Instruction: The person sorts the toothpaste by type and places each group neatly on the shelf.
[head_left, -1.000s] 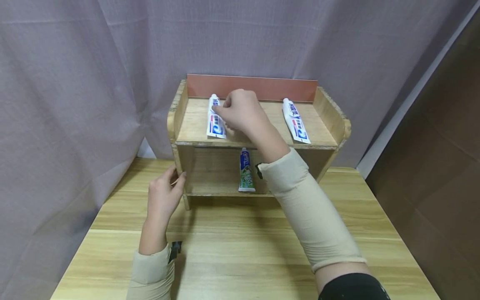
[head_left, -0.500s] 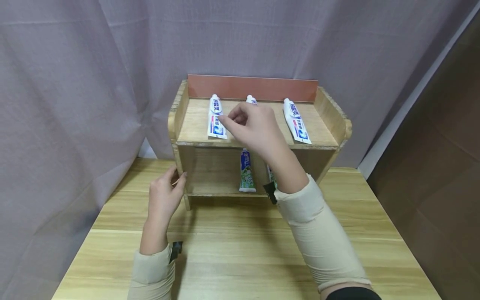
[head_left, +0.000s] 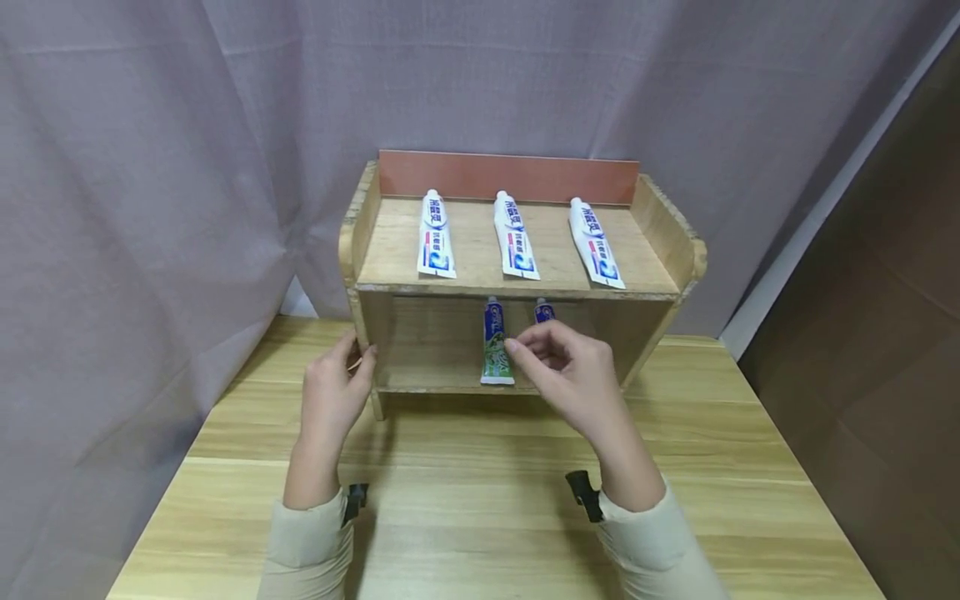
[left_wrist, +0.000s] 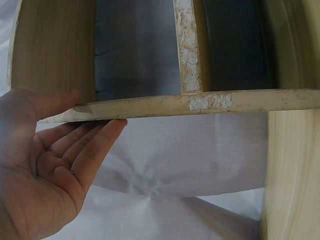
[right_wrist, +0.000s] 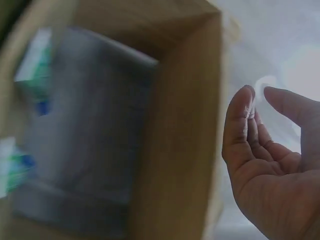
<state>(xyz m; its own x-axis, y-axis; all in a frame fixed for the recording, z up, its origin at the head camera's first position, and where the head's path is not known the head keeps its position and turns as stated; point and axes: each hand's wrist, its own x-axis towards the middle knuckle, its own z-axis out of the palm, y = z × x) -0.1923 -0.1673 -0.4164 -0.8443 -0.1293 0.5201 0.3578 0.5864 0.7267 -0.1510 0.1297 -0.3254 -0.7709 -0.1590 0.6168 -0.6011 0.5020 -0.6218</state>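
Observation:
A small two-level wooden shelf (head_left: 427,337) stands on the table. On its upper level lie three white toothpaste tubes, the left one (head_left: 437,237), the middle one (head_left: 516,237) and the right one (head_left: 597,246). Two blue-and-green toothpaste tubes are on the lower level: one (head_left: 496,343) shows whole, the other tube (head_left: 543,312) is mostly hidden behind my right hand (head_left: 576,375). That hand holds nothing; in the right wrist view its fingers are loosely bent, thumb apart from them. My left hand (head_left: 333,396) pinches the shelf's left side panel (left_wrist: 145,106) between thumb and fingers.
A reddish-brown board (head_left: 510,177) runs along the back of the upper level. Grey cloth (head_left: 150,167) hangs behind and to the left. A brown surface (head_left: 862,358) rises on the right. The wood-grained table (head_left: 465,500) extends in front of the shelf.
My right hand has come away from the upper level, down and toward me, uncovering the middle white tube. It now hovers before the lower level. My left hand stays on the side panel.

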